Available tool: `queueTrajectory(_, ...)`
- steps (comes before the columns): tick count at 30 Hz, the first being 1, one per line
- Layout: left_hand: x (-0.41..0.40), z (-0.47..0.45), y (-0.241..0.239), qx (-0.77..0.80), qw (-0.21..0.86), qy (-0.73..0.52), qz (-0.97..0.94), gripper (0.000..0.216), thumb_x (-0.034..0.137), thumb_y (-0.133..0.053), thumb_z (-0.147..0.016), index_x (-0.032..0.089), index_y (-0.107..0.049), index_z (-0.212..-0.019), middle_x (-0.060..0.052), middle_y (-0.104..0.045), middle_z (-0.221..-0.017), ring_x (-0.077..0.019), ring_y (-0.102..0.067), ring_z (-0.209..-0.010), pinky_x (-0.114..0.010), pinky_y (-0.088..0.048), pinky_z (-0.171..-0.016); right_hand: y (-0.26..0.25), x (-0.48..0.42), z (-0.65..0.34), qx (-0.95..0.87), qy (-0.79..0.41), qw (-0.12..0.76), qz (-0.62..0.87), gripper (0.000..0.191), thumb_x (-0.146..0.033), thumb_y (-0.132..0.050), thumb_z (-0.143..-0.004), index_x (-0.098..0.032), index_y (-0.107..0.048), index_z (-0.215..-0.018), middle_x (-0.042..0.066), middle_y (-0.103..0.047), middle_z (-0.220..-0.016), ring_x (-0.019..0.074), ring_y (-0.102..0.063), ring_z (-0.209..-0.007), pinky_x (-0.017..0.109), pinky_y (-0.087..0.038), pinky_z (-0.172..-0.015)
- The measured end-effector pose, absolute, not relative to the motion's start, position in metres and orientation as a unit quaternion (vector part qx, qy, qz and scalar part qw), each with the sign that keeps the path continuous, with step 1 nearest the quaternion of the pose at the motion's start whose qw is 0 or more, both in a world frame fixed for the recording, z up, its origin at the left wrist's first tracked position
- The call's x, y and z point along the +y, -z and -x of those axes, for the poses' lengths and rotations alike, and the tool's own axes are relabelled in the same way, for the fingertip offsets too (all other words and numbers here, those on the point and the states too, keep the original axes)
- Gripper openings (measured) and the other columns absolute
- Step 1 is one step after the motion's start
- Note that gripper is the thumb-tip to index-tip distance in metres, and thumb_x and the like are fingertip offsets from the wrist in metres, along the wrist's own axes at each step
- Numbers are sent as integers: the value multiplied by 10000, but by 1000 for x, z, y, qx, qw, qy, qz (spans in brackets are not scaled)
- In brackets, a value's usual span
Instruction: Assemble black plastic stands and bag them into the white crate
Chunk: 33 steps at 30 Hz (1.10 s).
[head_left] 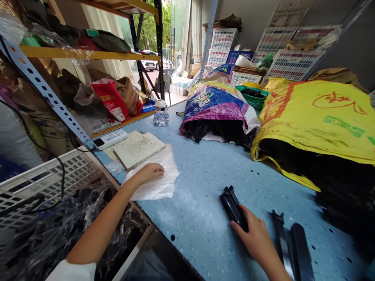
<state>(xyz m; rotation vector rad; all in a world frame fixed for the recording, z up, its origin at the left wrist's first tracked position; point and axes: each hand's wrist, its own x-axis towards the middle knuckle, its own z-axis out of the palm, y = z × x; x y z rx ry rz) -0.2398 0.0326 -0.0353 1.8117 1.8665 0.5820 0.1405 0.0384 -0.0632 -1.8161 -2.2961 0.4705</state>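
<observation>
Between the thumb and fingers of the right hand (258, 238) sits a long, glossy black plastic piece (233, 207), pinched at its near end and lying low over the light-blue speckled tabletop (199, 171); whether its underside touches cannot be told. Left of the grip and nearer the body, the table's straight edge slants past, with a strip of surface between. The widest room for moving runs leftward and forward from the grip. The piece's long axis leads away from the palm and slightly left, its forked end pointing forward, so most of its length lies ahead of the fingertips.

Just right of the grip lie a slim black forked strip (283, 242) and a smooth black round-ended bar (301, 249), side by side. Well ahead, a blue, purple and white printed sack (215, 101) opens toward the grip; ahead and right, a bright yellow printed sack (319, 109) shows black contents at its mouth.

Far left of the grip, the left hand (150, 171) rests half-curled on thin white sheets (159, 187); whether it pinches them cannot be told. Just beyond it lies a flat off-white slab (139, 150).
</observation>
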Motion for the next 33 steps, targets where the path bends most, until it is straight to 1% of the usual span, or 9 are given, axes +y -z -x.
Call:
queueTrajectory(4,33,248,35,697,254,-219,-634,209,307,-431,-701,190,-590,-770,-10,-633,-839,-142,-566,-790,-224,-412,-712,63,39,-139,-767,-162,79,616,499,-349,-389,-751,-123,-378,-1195,78,-515,-1105,273,-449,-937,374,-356,-824)
queueTrajectory(9,34,246,28,738,222,-203,-605,214,368,-463,-678,171,-547,-696,-10,-601,-703,-156,-549,-672,-240,-393,-603,55,38,-136,-760,-176,37,625,512,-340,-389,-758,-123,-337,-1219,80,-484,-1145,281,-423,-979,376,-354,-823)
queueTrajectory(12,37,243,23,767,172,-185,-589,193,362,-507,-651,170,-519,-635,-10,-570,-645,-176,-527,-664,-297,-357,-674,44,36,-129,-765,-149,-20,626,537,-299,-403,-753,-145,-283,-1254,87,-453,-1175,307,-411,-1004,411,-371,-783)
queueTrajectory(16,41,240,13,781,142,-164,-586,125,286,-535,-628,166,-528,-594,-30,-562,-606,-216,-525,-694,-349,-314,-719,34,37,-122,-767,-127,-77,625,544,-229,-393,-746,-144,-263,-1267,124,-507,-1048,323,-483,-895,430,-394,-702)
queueTrajectory(18,42,239,3,773,159,-161,-593,117,269,-512,-644,168,-558,-607,-41,-582,-627,-211,-533,-675,-309,-333,-658,33,38,-123,-777,-149,-57,609,555,-198,-409,-720,-126,-278,-1255,130,-517,-1022,300,-500,-885,409,-395,-719)
queueTrajectory(21,41,231,-16,751,188,-178,-608,214,304,-432,-710,170,-596,-680,-40,-608,-684,-180,-539,-633,-257,-342,-576,26,30,-127,-806,-205,6,555,598,-175,-447,-667,-123,-299,-1244,120,-503,-1092,265,-477,-965,382,-373,-803)
queueTrajectory(25,33,197,-46,705,211,-207,-644,286,371,-394,-746,177,-604,-742,-10,-612,-705,-145,-535,-628,-224,-348,-556,-7,4,-120,-864,-275,70,415,586,-157,-474,-649,-199,-359,-1222,60,-473,-1175,223,-420,-1066,367,-307,-913)
queueTrajectory(29,16,149,-67,613,242,-218,-720,239,343,-443,-740,184,-622,-733,7,-614,-695,-126,-531,-655,-207,-348,-580,-49,-17,-104,-901,-290,69,315,638,-146,-545,-637,-281,-355,-1231,4,-443,-1224,208,-382,-1112,350,-296,-941)
queueTrajectory(33,-1,119,-80,546,256,-213,-769,212,293,-436,-766,178,-613,-744,6,-615,-724,-115,-530,-675,-200,-348,-596,-61,-18,-108,-892,-290,51,342,602,-235,-586,-678,-298,-357,-1231,0,-425,-1242,211,-385,-1115,352,-318,-937)
